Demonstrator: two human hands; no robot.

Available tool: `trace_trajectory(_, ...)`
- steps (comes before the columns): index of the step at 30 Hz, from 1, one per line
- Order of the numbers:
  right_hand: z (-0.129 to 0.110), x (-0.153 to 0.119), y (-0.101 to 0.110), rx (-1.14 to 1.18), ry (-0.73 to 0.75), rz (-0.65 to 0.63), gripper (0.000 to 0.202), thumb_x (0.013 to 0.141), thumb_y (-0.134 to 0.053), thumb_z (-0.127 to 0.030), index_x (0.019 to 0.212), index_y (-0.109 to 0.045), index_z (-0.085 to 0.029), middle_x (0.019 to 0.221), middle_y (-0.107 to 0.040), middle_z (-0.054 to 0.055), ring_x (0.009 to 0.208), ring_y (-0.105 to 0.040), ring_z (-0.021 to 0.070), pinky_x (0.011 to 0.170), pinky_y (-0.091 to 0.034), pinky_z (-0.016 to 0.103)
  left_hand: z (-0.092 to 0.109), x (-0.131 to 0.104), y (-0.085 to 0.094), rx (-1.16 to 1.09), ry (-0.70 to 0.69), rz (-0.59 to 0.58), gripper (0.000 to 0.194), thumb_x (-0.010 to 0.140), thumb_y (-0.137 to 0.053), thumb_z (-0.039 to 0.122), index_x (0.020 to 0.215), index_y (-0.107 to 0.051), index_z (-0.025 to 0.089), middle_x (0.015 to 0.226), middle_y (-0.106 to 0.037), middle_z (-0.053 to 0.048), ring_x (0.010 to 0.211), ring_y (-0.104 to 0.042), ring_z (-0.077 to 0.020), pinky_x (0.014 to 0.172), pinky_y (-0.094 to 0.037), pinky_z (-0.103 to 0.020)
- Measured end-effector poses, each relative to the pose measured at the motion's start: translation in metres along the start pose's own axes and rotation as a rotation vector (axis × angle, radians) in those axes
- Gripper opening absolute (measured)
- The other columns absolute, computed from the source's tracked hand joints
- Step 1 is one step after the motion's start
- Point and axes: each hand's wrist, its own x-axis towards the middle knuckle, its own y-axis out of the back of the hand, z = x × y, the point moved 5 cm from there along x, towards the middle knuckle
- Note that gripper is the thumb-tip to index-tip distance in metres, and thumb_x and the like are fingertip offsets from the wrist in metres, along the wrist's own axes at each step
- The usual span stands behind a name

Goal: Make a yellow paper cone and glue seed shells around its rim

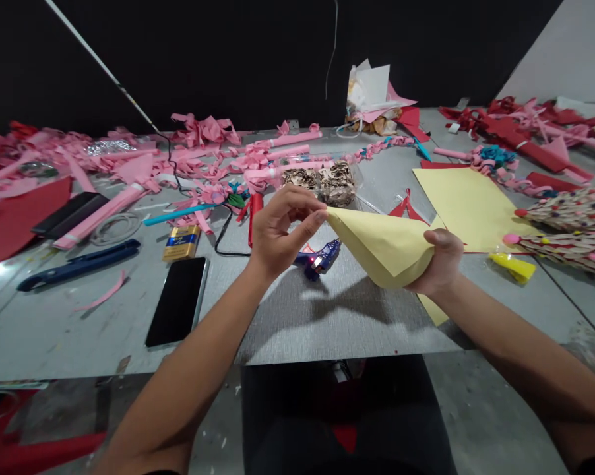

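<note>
A sheet of pale yellow paper (376, 244), rolled into a cone, is held in the air above the front of the table. My left hand (285, 231) pinches its narrow tip between thumb and fingers. At the wide end, my right hand (440, 260) grips the paper, thumb on the outer side and the other fingers mostly hidden behind it. Below the cone's tip lies a dark blue glue gun (322, 258) with a small red light, partly hidden by my left hand and the paper.
Flat yellow paper (466, 204) lies at right, near decorated cones (569, 241) and a yellow packet (512, 267). At left are a phone (177, 302), a gold-blue box (181, 243) and a dark blue cutter-like tool (80, 265). Pink paper strips (203, 132) cover the back.
</note>
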Motion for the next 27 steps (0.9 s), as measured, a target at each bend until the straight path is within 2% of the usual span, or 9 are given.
trace_trajectory(7, 0.001, 0.000, 0.003, -0.034, -0.019, 0.050, 0.074, 0.058, -0.084, -0.054, 0.123, -0.083, -0.019, 0.107, -0.089, 0.017, 0.119, -0.083, 0.0490, 0.101, -0.068, 0.063, 0.000, 0.001, 0.001, 0.003, -0.004, -0.006, 0.007, 0.101, -0.087, 0.028, 0.108, -0.085, 0.029, 0.102, -0.075, -0.005, 0.090, -0.071, -0.0149, 0.067, -0.056, -0.025)
trace_trajectory(11, 0.000, -0.002, -0.005, -0.042, -0.016, 0.018, 0.075, 0.059, -0.081, -0.053, 0.126, -0.082, -0.020, 0.108, -0.089, 0.017, 0.119, -0.082, 0.0486, 0.099, -0.068, 0.063, 0.001, 0.001, 0.000, -0.003, 0.024, 0.002, 0.006, 0.102, -0.087, 0.033, 0.105, -0.084, 0.029, 0.100, -0.074, -0.005, 0.086, -0.069, -0.0152, 0.064, -0.055, -0.026)
trace_trajectory(15, -0.001, -0.004, -0.013, -0.059, -0.015, -0.024, 0.077, 0.061, -0.078, -0.053, 0.131, -0.081, -0.022, 0.111, -0.088, 0.017, 0.118, -0.082, 0.0481, 0.097, -0.069, 0.062, 0.000, 0.000, -0.001, -0.014, 0.069, 0.015, 0.015, 0.101, -0.088, 0.041, 0.098, -0.082, 0.028, 0.097, -0.074, -0.005, 0.084, -0.069, -0.0162, 0.062, -0.055, -0.027)
trace_trajectory(20, 0.001, -0.004, -0.010, -0.048, -0.026, -0.021, 0.077, 0.061, -0.079, -0.054, 0.131, -0.080, -0.021, 0.109, -0.088, 0.017, 0.118, -0.082, 0.0479, 0.096, -0.069, 0.061, 0.000, 0.000, -0.002, -0.026, 0.075, 0.008, 0.017, 0.101, -0.089, 0.042, 0.097, -0.082, 0.027, 0.097, -0.074, -0.005, 0.086, -0.070, -0.0161, 0.065, -0.057, -0.027)
trace_trajectory(23, 0.004, -0.003, -0.007, -0.029, -0.030, 0.012, 0.075, 0.061, -0.080, -0.054, 0.127, -0.081, -0.021, 0.105, -0.089, 0.017, 0.118, -0.082, 0.0476, 0.095, -0.070, 0.060, 0.001, 0.001, -0.001, -0.014, 0.069, 0.004, 0.017, 0.101, -0.088, 0.041, 0.096, -0.081, 0.027, 0.096, -0.074, -0.005, 0.084, -0.070, -0.0157, 0.064, -0.056, -0.027)
trace_trajectory(27, 0.005, 0.000, 0.000, -0.045, -0.048, 0.143, 0.069, 0.061, -0.085, -0.060, 0.117, -0.082, -0.021, 0.098, -0.088, 0.016, 0.116, -0.083, 0.0467, 0.095, -0.072, 0.059, -0.001, 0.000, 0.000, -0.012, 0.064, 0.023, 0.013, 0.100, -0.089, 0.037, 0.097, -0.081, 0.027, 0.097, -0.073, -0.005, 0.086, -0.070, -0.0156, 0.065, -0.056, -0.026)
